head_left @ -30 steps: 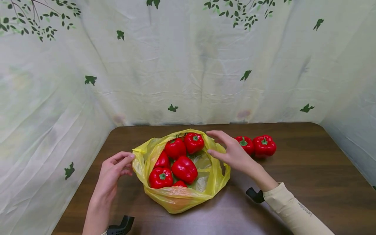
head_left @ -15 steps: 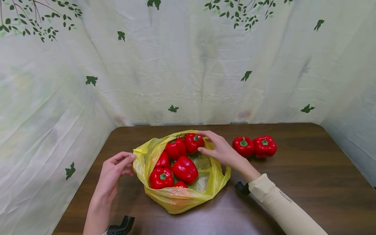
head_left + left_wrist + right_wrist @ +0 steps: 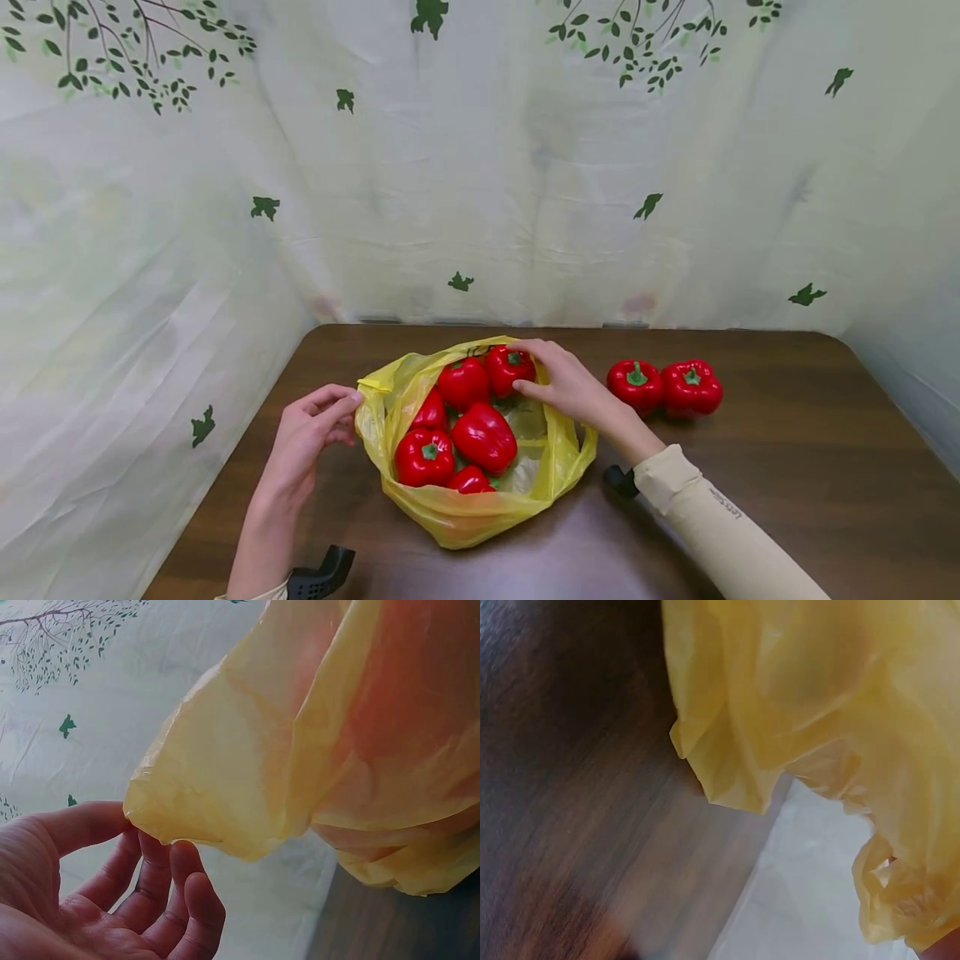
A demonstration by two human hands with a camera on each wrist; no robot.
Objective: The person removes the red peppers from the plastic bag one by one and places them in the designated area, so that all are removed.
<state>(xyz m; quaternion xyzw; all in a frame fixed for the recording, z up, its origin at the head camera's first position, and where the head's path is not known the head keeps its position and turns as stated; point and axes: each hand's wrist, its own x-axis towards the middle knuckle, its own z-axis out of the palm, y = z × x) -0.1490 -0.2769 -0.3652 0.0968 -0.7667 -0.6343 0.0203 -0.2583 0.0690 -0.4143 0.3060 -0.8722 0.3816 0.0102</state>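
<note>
Left hand at the side of the yellow bag, and it's a pinch: thumb and fingertips nearly closed, with a corner of the rim caught between them. The left wrist view shows the other fingers loosely curled just below the plastic.

Over to the right hand, reaching in at the bag's mouth, thumb and fingers parted and arched about the back-right pepper. Gripping or merely touching? I cannot tell.

That pepper sits in the bag with five more red peppers in view, heaped towards the left and middle. The bag stands on the table, mouth wide. Well to its right, on the wood, one pepper and its neighbour, side by side, green stems up.

And there's writing! A short dark line of print runs along the cream sleeve of the right arm, too small to read for certain. Behind it all, the cloth carries printed green leaves.
</note>
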